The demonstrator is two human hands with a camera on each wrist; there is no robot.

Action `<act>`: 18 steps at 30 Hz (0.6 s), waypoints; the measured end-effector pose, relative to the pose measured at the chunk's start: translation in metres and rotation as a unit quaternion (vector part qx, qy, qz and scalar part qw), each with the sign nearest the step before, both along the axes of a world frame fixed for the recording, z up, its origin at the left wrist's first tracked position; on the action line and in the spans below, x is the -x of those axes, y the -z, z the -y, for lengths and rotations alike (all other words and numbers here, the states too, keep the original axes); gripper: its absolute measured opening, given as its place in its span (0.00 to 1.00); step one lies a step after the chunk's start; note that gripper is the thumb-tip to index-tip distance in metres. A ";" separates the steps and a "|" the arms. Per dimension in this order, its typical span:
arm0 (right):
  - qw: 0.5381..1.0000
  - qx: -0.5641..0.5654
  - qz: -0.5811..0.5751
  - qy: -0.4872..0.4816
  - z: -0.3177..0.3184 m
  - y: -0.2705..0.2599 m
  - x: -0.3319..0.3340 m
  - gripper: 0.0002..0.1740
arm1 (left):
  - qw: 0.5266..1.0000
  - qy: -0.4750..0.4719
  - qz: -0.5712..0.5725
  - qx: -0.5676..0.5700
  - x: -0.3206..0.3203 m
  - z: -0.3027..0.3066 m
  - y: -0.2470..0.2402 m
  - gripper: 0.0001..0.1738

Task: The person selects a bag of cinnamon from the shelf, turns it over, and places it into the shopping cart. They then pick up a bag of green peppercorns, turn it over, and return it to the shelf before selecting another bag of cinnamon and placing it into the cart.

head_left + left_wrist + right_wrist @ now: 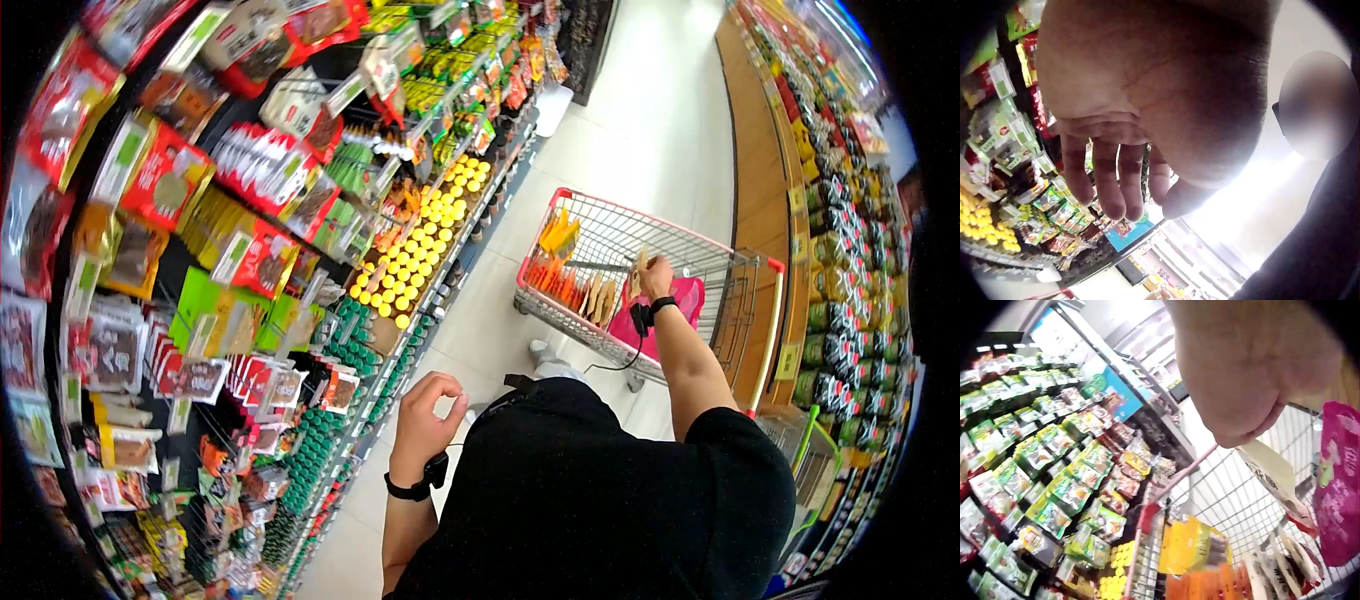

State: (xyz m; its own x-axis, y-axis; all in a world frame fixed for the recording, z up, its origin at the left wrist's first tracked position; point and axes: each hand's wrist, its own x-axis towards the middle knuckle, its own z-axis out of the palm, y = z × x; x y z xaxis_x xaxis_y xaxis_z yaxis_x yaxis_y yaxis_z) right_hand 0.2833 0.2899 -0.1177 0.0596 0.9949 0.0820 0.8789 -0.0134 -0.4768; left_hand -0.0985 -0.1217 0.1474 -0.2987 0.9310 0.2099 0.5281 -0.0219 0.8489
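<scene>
In the right wrist view my right hand [1254,375] holds a cream-coloured packet [1275,472] by its top edge, inside the shopping cart [1210,481]. Below it, several cream packets [1279,569], orange packets [1210,584] and yellow packets [1194,547] stand in a row. A pink bag [1340,487] lies beside the held packet. The head view shows my right hand [655,278] over the cart, near the pink bag [680,305]. My left hand [428,420] hangs in the air beside the shelf, fingers loosely bent, holding nothing; its palm [1160,94] fills much of the left wrist view.
A shelf of hanging packets [180,175] and yellow-capped bottles [410,260] runs along the left. Jars [835,310] line a wooden-sided display [755,180] on the right. Pale floor [640,110] lies beyond the cart. A green-edged basket [805,450] stands at lower right.
</scene>
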 end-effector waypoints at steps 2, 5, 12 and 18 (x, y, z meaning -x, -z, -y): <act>0.998 -0.020 -0.032 -0.048 0.000 -0.019 0.032 0.22 | 1.000 -0.018 0.025 0.001 0.005 0.018 0.011 0.07; 0.984 0.084 -0.133 -0.083 0.023 -0.081 0.116 0.23 | 0.996 -0.048 0.069 -0.010 0.012 0.041 0.028 0.06; 0.708 0.371 -0.256 -0.543 0.158 -0.209 0.283 0.16 | 0.927 -0.309 0.205 -0.055 0.043 0.092 0.100 0.25; 0.503 0.493 -0.302 -0.643 0.259 -0.284 0.335 0.11 | 0.879 -0.232 0.389 -0.148 0.052 0.160 0.107 0.44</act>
